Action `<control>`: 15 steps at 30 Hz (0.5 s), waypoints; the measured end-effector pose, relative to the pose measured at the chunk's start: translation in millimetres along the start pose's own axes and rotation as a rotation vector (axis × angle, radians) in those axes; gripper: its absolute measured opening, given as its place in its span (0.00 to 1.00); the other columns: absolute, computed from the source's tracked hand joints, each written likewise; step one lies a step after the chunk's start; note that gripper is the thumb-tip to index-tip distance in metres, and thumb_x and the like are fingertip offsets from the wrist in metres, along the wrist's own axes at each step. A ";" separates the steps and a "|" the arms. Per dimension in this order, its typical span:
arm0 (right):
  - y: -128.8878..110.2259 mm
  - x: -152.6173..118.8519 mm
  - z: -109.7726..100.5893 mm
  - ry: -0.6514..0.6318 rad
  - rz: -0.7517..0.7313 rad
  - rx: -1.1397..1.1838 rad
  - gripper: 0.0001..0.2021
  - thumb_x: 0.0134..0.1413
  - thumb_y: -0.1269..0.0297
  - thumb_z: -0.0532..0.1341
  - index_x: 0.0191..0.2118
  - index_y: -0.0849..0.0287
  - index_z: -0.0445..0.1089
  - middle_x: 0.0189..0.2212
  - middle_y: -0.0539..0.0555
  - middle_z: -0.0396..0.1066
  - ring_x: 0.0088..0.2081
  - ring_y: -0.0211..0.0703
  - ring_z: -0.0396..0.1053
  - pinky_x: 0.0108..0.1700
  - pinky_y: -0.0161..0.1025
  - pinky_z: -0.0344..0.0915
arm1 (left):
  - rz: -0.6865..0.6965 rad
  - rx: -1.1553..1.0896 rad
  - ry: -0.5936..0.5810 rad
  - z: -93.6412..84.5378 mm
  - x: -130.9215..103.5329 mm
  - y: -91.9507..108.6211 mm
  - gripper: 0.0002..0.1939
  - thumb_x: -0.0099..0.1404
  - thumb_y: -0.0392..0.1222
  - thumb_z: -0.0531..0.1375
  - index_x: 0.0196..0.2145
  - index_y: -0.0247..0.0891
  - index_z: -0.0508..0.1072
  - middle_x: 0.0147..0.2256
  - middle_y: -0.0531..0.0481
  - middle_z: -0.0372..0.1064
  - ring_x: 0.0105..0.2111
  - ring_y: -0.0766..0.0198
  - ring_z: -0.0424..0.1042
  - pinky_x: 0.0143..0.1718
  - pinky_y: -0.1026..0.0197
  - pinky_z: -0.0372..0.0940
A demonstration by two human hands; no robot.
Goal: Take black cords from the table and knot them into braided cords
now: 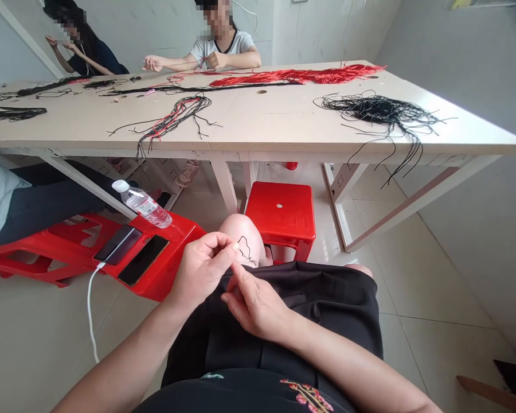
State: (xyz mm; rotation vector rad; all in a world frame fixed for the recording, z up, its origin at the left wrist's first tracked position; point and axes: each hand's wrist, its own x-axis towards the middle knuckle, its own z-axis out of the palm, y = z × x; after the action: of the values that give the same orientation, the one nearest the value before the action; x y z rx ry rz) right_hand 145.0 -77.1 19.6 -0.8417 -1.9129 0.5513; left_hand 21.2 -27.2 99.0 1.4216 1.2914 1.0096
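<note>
Over my lap, my left hand (pixel 204 264) is closed in a pinch, thumb against the curled index finger. A thin black cord (pixel 246 246) comes out at its fingertips and hangs in a crooked loop in front of my bare knee. Just below and to the right is my right hand (pixel 260 298), its thumb and index finger apart. The tip of that index finger meets or nearly meets my left thumb. Whether any cord runs between the two hands cannot be made out.
A long table (pixel 275 126) ahead carries a black cord bundle (pixel 378 109), a black-and-red bundle (pixel 176 117) and red cords (pixel 301 74). Left of me, a red stool holds a water bottle (pixel 144 205) and a phone (pixel 144 261). Another red stool (pixel 280 212) stands ahead. Two people sit beyond.
</note>
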 end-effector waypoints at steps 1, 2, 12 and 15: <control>0.1 4.7 4.2 0.025 -0.011 -0.029 0.34 0.60 0.69 0.50 0.66 0.60 0.28 0.33 0.54 0.70 0.30 0.41 0.68 0.31 0.36 0.70 | 0.001 -0.012 0.008 1.0 -1.0 2.8 0.07 0.56 0.41 0.61 0.24 0.37 0.70 0.20 0.55 0.63 0.22 0.70 0.61 0.23 0.68 0.57; 1.2 8.1 7.6 0.063 -0.004 -0.065 0.36 0.60 0.70 0.49 0.66 0.61 0.24 0.34 0.55 0.70 0.30 0.42 0.69 0.31 0.37 0.70 | -0.008 -0.030 0.017 1.6 -1.9 5.4 0.07 0.55 0.41 0.62 0.23 0.37 0.70 0.20 0.56 0.62 0.21 0.71 0.60 0.23 0.68 0.57; 20.1 18.3 -2.2 0.487 0.067 -0.283 0.34 0.59 0.68 0.54 0.66 0.60 0.37 0.31 0.57 0.68 0.31 0.44 0.68 0.32 0.41 0.70 | -0.187 -0.198 -0.012 9.5 -1.5 12.3 0.07 0.50 0.39 0.63 0.20 0.35 0.70 0.18 0.56 0.60 0.20 0.73 0.57 0.20 0.70 0.52; 23.5 27.8 -10.1 0.530 0.125 -0.205 0.17 0.58 0.67 0.55 0.54 0.58 0.64 0.33 0.58 0.68 0.37 0.45 0.68 0.39 0.43 0.70 | -0.214 -0.217 -0.027 10.5 -1.4 12.4 0.08 0.49 0.39 0.64 0.20 0.34 0.69 0.17 0.56 0.60 0.20 0.74 0.57 0.19 0.70 0.51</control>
State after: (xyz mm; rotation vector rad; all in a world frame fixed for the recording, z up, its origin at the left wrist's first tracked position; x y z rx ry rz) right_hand 152.7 -40.4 24.5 -1.1187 -1.4491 0.1759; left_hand 34.0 -29.9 108.7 1.1044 1.2439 0.9517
